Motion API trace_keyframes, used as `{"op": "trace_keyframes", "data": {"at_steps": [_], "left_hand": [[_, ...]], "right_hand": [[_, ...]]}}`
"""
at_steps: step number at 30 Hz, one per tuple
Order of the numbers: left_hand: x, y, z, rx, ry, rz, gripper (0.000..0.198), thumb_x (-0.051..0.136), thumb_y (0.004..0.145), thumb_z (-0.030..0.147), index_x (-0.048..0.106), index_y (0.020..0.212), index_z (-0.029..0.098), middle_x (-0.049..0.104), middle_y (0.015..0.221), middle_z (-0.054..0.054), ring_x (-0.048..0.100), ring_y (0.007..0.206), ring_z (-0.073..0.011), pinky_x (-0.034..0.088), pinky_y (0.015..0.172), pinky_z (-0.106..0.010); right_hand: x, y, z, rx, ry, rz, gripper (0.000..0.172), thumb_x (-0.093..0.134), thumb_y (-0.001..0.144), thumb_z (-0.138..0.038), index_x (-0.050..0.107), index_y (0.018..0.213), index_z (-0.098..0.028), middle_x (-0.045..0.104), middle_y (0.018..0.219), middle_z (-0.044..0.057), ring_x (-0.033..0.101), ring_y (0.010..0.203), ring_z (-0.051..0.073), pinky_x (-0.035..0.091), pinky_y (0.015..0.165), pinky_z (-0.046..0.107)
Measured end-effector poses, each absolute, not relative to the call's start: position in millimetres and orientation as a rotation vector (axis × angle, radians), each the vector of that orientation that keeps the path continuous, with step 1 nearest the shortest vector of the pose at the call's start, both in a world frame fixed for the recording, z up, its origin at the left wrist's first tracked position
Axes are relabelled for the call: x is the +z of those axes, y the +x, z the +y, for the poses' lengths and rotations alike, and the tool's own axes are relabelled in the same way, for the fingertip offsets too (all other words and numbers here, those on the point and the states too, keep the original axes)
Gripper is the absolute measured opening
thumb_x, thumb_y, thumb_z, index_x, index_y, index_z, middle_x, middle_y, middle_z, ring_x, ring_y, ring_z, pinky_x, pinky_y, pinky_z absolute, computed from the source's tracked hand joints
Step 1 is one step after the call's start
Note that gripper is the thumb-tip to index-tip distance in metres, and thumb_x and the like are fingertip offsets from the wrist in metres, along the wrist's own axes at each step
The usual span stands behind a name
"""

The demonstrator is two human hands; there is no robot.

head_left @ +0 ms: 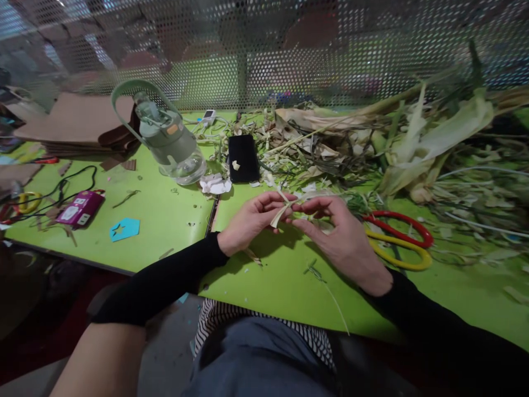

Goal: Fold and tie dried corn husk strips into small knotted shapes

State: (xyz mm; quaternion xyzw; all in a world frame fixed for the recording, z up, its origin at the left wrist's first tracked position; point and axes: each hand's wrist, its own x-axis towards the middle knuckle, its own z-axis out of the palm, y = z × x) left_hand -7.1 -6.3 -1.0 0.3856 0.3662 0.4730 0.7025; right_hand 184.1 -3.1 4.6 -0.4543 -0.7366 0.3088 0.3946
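Observation:
Between my two hands is a small pale piece of folded corn husk (pixel 280 214), with one end pointing down and a thin tip upward. My left hand (pixel 253 219) is closed in a pinch on it. Fingers of my right hand (pixel 339 237) meet the husk's right side, thumb and forefinger bent towards it; exactly what they grip is partly hidden. Below my right hand lies a knotted green strand (pixel 316 271) with a long thin tail. To its right, scissors with a red and a yellow handle loop (pixel 403 258) lie on the green table (pixel 264 295).
Corn husks (pixel 438 149) and shredded scraps are heaped along the back right. Behind my hands lies a black phone (pixel 243 159), beside a green water bottle (pixel 169 138). Leftward are stacked brown sheets (pixel 82 124), a purple box (pixel 80 208) and a blue paper piece (pixel 124 229). Perforated metal (pixel 256 55) borders the back.

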Motion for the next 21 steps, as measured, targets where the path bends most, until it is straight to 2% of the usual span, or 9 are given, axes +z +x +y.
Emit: {"op": "trace_keyframes", "data": {"at_steps": [5, 9, 12, 16, 18, 21], "left_hand": [[1, 0, -10, 1.088, 0.870, 0.804, 0.042, 0.092, 0.065, 0.042, 0.070, 0.090, 0.017, 0.074, 0.088, 0.000, 0.061, 0.070, -0.0077, 0.040, 0.059, -0.021], [6, 3, -14, 1.131, 0.843, 0.793, 0.041, 0.092, 0.066, 0.044, 0.068, 0.085, 0.017, 0.074, 0.090, -0.001, 0.063, 0.077, -0.0098, 0.042, 0.066, -0.023], [5, 3, -15, 1.139, 0.841, 0.754, 0.035, 0.090, 0.070, 0.040, 0.070, 0.088, 0.018, 0.075, 0.093, -0.001, 0.063, 0.077, -0.0098, 0.046, 0.072, -0.025], [0, 2, -13, 1.143, 0.802, 0.713, 0.029, 0.089, 0.073, 0.032, 0.070, 0.089, 0.017, 0.075, 0.091, 0.000, 0.065, 0.079, -0.0109, 0.048, 0.079, -0.027], [-2, 1, -13, 1.154, 0.783, 0.705, 0.026, 0.088, 0.074, 0.031, 0.069, 0.087, 0.017, 0.074, 0.090, 0.000, 0.066, 0.080, -0.0109, 0.047, 0.077, -0.026], [-3, 2, -13, 1.166, 0.778, 0.720, 0.022, 0.086, 0.076, 0.028, 0.067, 0.082, 0.016, 0.072, 0.090, 0.001, 0.062, 0.075, -0.0077, 0.044, 0.071, -0.023]], "right_hand": [[1, 177, -7, 1.252, -1.122, -1.609, 0.043, 0.078, 0.082, -0.055, 0.052, 0.099, -0.025, 0.068, 0.089, 0.003, 0.068, 0.086, 0.022, 0.057, 0.078, 0.040], [4, 176, -7, 1.332, -1.144, -1.549, 0.043, 0.078, 0.081, -0.056, 0.056, 0.100, -0.025, 0.069, 0.099, 0.005, 0.067, 0.091, 0.022, 0.056, 0.083, 0.039], [9, 176, -7, 1.437, -1.159, -1.623, 0.036, 0.070, 0.087, -0.056, 0.063, 0.098, -0.023, 0.070, 0.097, 0.004, 0.066, 0.088, 0.020, 0.055, 0.080, 0.036], [12, 178, -9, 1.318, -1.216, -1.795, 0.034, 0.061, 0.093, -0.055, 0.066, 0.088, -0.022, 0.065, 0.081, 0.002, 0.059, 0.073, 0.017, 0.047, 0.066, 0.030], [12, 179, -11, 1.192, -1.217, -1.903, 0.035, 0.057, 0.096, -0.052, 0.064, 0.081, -0.021, 0.060, 0.072, 0.000, 0.052, 0.064, 0.015, 0.040, 0.058, 0.029], [13, 179, -14, 1.000, -1.160, -2.057, 0.036, 0.054, 0.100, -0.046, 0.059, 0.074, -0.022, 0.054, 0.066, -0.001, 0.046, 0.059, 0.014, 0.035, 0.054, 0.029]]}}
